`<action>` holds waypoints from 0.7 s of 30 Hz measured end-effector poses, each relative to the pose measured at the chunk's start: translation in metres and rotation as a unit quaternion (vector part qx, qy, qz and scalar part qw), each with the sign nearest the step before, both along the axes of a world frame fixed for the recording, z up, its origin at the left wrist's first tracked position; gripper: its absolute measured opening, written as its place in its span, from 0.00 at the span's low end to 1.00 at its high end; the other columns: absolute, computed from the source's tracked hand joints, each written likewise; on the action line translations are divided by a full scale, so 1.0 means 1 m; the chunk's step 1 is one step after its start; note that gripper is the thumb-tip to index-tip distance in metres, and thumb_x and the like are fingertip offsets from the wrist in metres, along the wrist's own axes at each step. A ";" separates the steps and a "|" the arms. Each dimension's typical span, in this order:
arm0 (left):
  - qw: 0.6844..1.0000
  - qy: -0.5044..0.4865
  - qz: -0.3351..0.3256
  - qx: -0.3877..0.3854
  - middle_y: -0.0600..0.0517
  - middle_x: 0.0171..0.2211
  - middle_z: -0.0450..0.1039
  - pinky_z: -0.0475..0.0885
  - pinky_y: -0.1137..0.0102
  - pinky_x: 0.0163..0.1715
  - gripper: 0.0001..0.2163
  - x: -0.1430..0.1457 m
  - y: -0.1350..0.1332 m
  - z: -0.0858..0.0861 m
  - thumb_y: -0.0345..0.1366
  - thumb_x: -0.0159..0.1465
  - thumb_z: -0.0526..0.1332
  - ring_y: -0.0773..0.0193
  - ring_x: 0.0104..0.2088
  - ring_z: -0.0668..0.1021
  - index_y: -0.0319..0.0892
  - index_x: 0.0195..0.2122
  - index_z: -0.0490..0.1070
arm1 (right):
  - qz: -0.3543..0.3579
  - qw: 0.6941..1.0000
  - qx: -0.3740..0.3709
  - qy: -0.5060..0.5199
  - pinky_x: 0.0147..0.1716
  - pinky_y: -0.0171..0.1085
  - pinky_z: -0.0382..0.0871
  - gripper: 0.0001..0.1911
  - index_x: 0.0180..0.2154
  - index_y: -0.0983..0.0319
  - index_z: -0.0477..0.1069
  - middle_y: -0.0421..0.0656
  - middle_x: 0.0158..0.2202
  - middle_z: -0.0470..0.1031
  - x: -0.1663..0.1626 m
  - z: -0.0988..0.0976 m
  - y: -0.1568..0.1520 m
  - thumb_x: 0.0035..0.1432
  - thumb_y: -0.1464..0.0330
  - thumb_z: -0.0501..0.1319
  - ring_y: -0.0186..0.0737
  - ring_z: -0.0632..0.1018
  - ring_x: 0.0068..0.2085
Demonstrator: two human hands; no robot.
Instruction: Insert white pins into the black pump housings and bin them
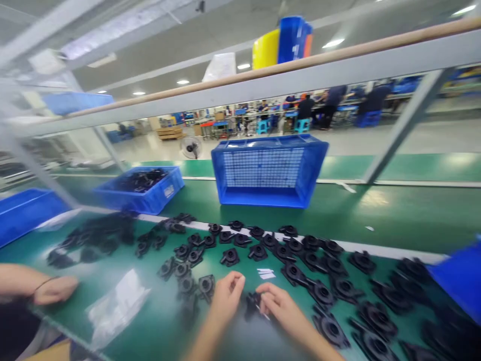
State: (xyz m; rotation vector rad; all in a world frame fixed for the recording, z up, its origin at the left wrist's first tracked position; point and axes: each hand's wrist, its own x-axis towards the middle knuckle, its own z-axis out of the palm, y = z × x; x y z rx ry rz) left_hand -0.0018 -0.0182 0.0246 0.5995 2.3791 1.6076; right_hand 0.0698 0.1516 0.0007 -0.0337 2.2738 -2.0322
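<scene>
My left hand (228, 296) is over the green table with thumb and fingertips pinched together. Whatever those fingertips hold, if anything, is too small to make out. To its right, my right hand (277, 303) has its fingers curled at the edge of a black plastic part (251, 306), which is blurred. A thin white sliver (265, 315) shows beneath the right fingers. Just beyond both hands lie several small white strips (266, 274). Many black round-bodied plastic housings (230, 256) with short side arms spread across the table, some close to my left hand.
A blue crate (263, 198) stands on its side beyond the parts. Another blue crate (160, 198) holds dark parts. A co-worker's hand (56, 290) rests at left, near a clear plastic bag (119, 306). A shelf beam (240, 87) crosses overhead; blue material (460, 276) is at right.
</scene>
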 end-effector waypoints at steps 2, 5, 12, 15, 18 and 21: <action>0.999 0.000 -0.030 -0.039 0.53 0.25 0.69 0.64 0.74 0.27 0.18 0.005 0.001 -0.001 0.49 0.63 0.50 0.66 0.26 0.70 0.39 0.35 0.70 | -0.025 0.997 0.065 0.016 0.32 0.33 0.65 0.13 0.41 0.64 0.66 0.41 0.26 0.72 0.007 0.001 -0.002 0.61 0.63 0.50 0.36 0.73 0.30; 0.989 0.013 -0.099 -0.105 0.50 0.29 0.74 0.68 0.72 0.30 0.19 0.010 0.002 -0.005 0.49 0.62 0.50 0.63 0.29 0.74 0.40 0.38 0.72 | -0.028 0.981 0.182 0.054 0.34 0.33 0.65 0.13 0.44 0.61 0.68 0.41 0.34 0.74 0.020 0.007 -0.008 0.57 0.67 0.53 0.36 0.74 0.34; 0.973 0.083 -0.165 -0.139 0.46 0.33 0.77 0.74 0.70 0.32 0.20 0.000 -0.001 -0.017 0.52 0.59 0.53 0.59 0.31 0.78 0.42 0.36 0.74 | 0.029 0.956 0.285 0.065 0.36 0.31 0.65 0.18 0.42 0.62 0.70 0.41 0.36 0.75 0.027 0.012 -0.015 0.52 0.58 0.62 0.37 0.74 0.36; 0.973 0.096 -0.168 -0.126 0.46 0.31 0.77 0.74 0.71 0.31 0.22 0.000 0.000 -0.015 0.54 0.59 0.52 0.59 0.31 0.78 0.41 0.35 0.74 | 0.019 0.974 0.224 0.036 0.33 0.27 0.65 0.16 0.44 0.62 0.71 0.39 0.35 0.75 0.030 0.013 -0.010 0.53 0.63 0.62 0.33 0.75 0.35; 0.974 0.095 -0.177 -0.102 0.48 0.26 0.75 0.73 0.73 0.26 0.24 0.007 0.005 -0.011 0.57 0.58 0.50 0.61 0.27 0.76 0.41 0.33 0.74 | -0.011 0.979 0.203 0.014 0.33 0.25 0.65 0.13 0.43 0.62 0.73 0.39 0.33 0.76 0.037 0.021 0.000 0.55 0.67 0.61 0.31 0.75 0.34; 0.981 0.071 -0.159 -0.086 0.49 0.24 0.73 0.73 0.73 0.25 0.26 0.015 0.008 -0.012 0.60 0.57 0.49 0.62 0.25 0.75 0.42 0.33 0.73 | -0.056 0.961 0.269 0.040 0.34 0.26 0.65 0.11 0.40 0.61 0.74 0.39 0.32 0.76 0.047 0.038 0.019 0.53 0.68 0.61 0.32 0.76 0.34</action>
